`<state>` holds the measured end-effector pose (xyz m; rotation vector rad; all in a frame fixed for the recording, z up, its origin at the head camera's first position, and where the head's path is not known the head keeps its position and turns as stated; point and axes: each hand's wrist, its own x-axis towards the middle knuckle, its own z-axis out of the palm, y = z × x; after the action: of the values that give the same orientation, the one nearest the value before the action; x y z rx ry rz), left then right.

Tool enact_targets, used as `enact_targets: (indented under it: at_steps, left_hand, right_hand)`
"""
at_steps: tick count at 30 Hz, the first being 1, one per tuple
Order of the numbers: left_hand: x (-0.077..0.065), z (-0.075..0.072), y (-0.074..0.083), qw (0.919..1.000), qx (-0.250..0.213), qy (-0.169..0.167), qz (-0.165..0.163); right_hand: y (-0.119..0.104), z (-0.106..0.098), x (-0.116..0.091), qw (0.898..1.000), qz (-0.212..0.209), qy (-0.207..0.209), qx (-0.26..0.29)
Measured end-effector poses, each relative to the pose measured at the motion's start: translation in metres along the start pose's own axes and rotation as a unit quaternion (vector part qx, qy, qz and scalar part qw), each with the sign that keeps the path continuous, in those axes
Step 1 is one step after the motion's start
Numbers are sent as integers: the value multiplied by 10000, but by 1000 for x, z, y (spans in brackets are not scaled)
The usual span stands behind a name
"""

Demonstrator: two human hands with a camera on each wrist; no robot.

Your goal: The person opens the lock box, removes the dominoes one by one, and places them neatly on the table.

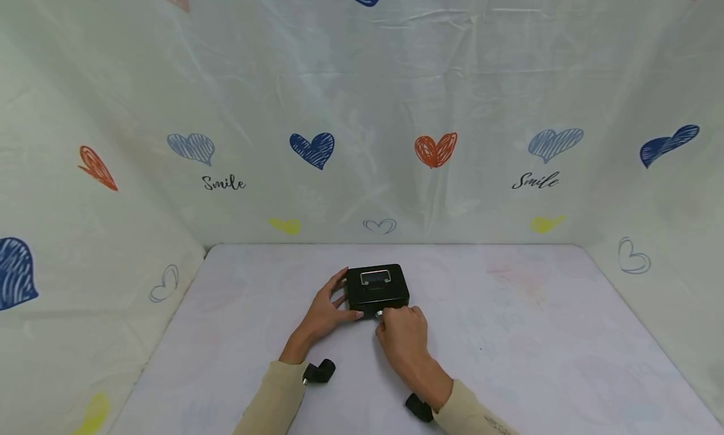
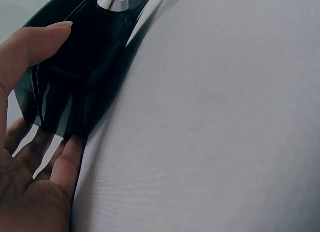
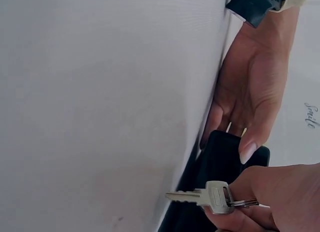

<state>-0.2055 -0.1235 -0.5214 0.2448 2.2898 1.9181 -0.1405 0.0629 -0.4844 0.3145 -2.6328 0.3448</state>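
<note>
A small black cash box (image 1: pixel 362 297) with a folding handle (image 1: pixel 376 284) on its lid rests closed on the table. My left hand (image 1: pixel 324 312) holds its left end, thumb against the front face and the other fingers along the side. A silver lock (image 2: pixel 114 2) sits in the front face, at the top of the left wrist view. Right at the front of the box, my right hand (image 1: pixel 406 334) has its fingers curled. In the right wrist view a silver key (image 3: pixel 216 197) on a small ring (image 3: pixel 244 203) hangs at those fingers, blade towards the table.
The white table (image 1: pixel 537 341) spreads around the box. A pale sheet (image 1: pixel 373 95) printed with hearts and "Smile" stands behind and at both sides. Black wrist devices (image 1: pixel 320 371) are worn at both beige sleeves (image 1: pixel 275 397).
</note>
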Motion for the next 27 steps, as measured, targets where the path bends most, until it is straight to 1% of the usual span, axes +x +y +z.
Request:
enact_targets:
  at_steps: [3, 12, 21, 27]
  left_hand:
    - [0, 0, 0, 10000, 16, 9, 1]
    - [1, -1, 1, 10000, -10, 2, 7]
    - [-1, 0, 1, 10000, -1, -31, 31]
    - [0, 0, 3, 10000, -4, 31, 12]
  right_hand:
    - [2, 0, -1, 10000, -52, 56, -55]
    - [4, 0, -2, 10000, -30, 3, 2]
    - [5, 0, -2, 9999, 103, -93, 27]
    - [2, 3, 2, 9997, 16, -25, -239]
